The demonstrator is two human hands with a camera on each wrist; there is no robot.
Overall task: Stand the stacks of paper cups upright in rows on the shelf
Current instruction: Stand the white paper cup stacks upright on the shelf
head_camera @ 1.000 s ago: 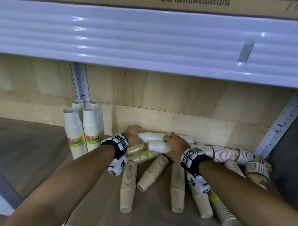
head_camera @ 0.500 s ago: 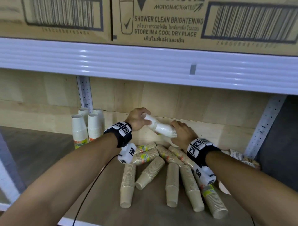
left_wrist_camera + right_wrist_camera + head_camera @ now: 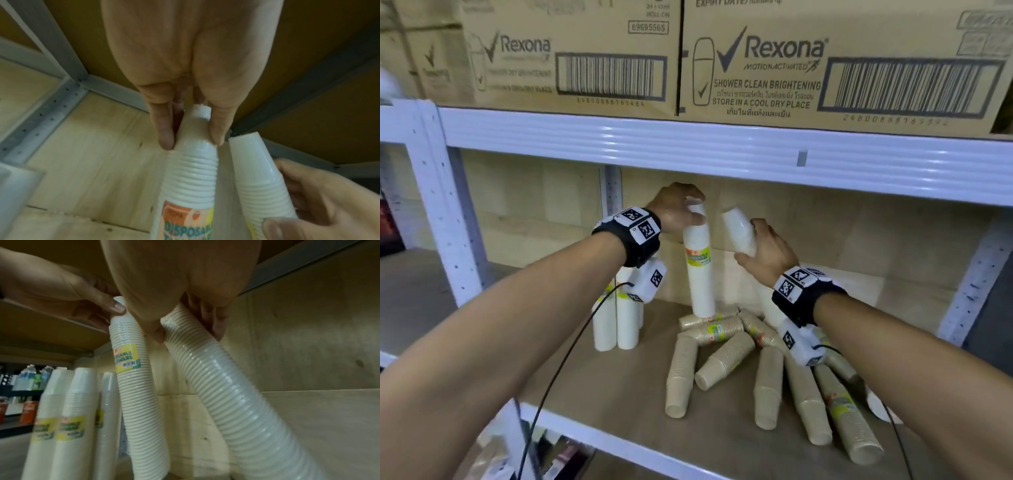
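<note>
My left hand (image 3: pixel 690 214) grips the top of a white cup stack (image 3: pixel 699 270) with a yellow label, held almost upright with its base above the lying cups. In the left wrist view, thumb and fingers (image 3: pixel 165 129) pinch that stack's (image 3: pixel 191 175) narrow end. Just to the right, my right hand (image 3: pixel 756 246) grips a second white stack (image 3: pixel 738 228) near its top, and this one leans. The right wrist view shows the leaning stack (image 3: pixel 236 402) beside the upright one (image 3: pixel 133 386). Several white stacks (image 3: pixel 616 318) stand upright at the left rear. Brown cup stacks (image 3: pixel 722 356) lie scattered on the wooden shelf (image 3: pixel 602 387).
The white beam of the upper shelf (image 3: pixel 722 150) runs close above both hands, with cardboard boxes (image 3: pixel 756 61) on it. A white post (image 3: pixel 445 212) bounds the shelf on the left, a perforated upright (image 3: pixel 976 274) on the right. The wooden back wall (image 3: pixel 859 246) is right behind the stacks.
Both hands have lifted the two white stacks from lying on the pile to standing, the left one nearly upright. My view has tilted up, showing the boxes above.
</note>
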